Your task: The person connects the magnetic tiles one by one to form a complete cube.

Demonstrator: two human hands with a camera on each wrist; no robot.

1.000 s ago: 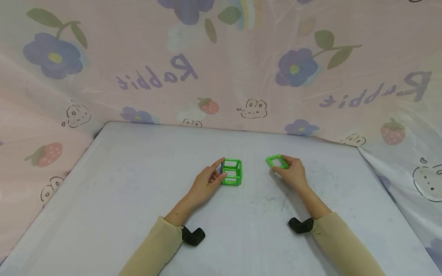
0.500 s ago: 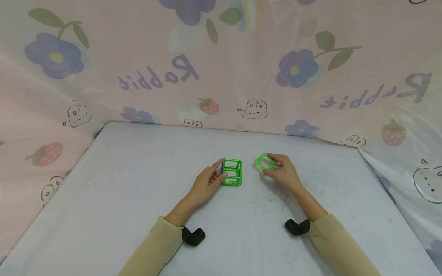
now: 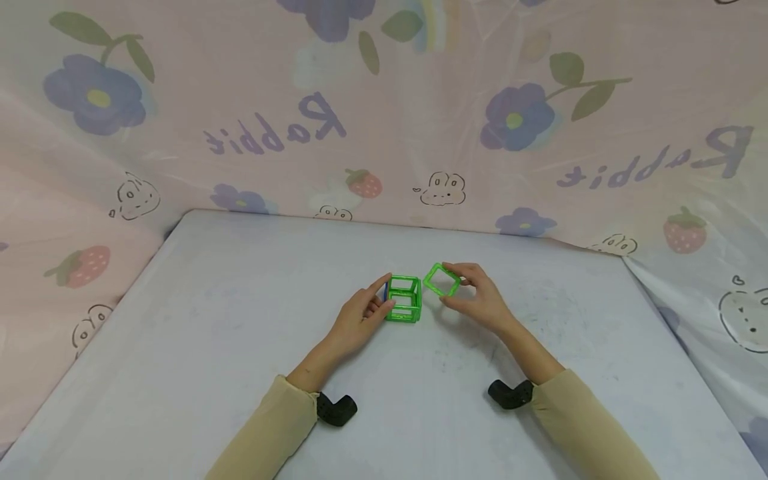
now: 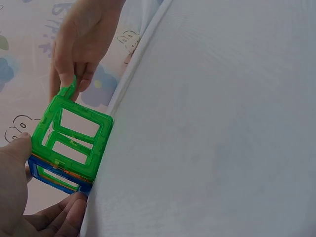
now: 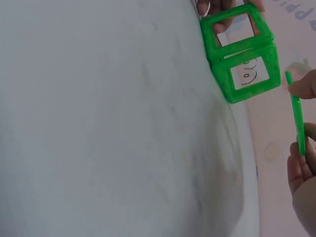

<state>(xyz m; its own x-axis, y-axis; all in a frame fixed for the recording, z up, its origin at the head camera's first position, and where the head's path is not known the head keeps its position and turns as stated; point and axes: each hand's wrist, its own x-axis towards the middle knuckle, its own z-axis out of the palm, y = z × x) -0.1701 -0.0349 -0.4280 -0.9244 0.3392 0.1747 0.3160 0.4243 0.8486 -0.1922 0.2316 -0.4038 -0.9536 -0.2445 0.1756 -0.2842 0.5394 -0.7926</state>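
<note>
A cube built of square frame tiles (image 3: 404, 309) stands on the table, mostly green, with a blue tile (image 4: 53, 181) on its left side. My left hand (image 3: 358, 319) grips the cube by that side, thumb near the front edge and index finger at the back edge. To the right of the cube, my right hand (image 3: 480, 300) pinches a loose green square tile (image 3: 433, 291) by its right edges, tilted and raised a little. In the right wrist view the loose tile (image 5: 296, 116) appears edge-on, apart from the cube (image 5: 246, 74).
The white table (image 3: 252, 373) carries faint smudges on its right half. A patterned cloth (image 3: 384, 147) hangs behind it and along the sides. A black angled piece (image 3: 337, 410) sits at the left cuff, and another black piece (image 3: 510, 395) at the right cuff.
My right hand has moved left with the loose green tile, turning it somewhat and bringing it close to the cube. The left hand and the cube have stayed in place.
</note>
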